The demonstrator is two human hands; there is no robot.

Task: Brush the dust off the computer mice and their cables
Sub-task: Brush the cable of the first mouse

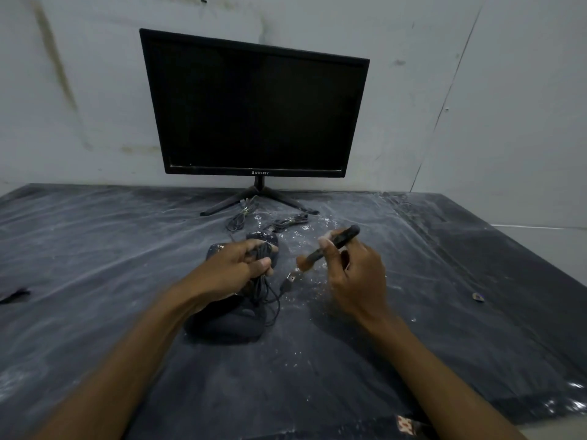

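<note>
Bundled black mouse cable [261, 258] is gripped in left hand [236, 265], lifted over black computer mouse [232, 322] on plastic-covered dark surface [95, 249], presumably for brushing; dark-handled brush [330, 246] is pinched by right hand [355, 274] fingers.

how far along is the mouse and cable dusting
Done: cannot tell; white dust still speckles the table. In hand: left hand grips a bundled cable, right hand holds the brush beside its plug. Left: the mouse below and two coiled cables by the monitor.
</note>
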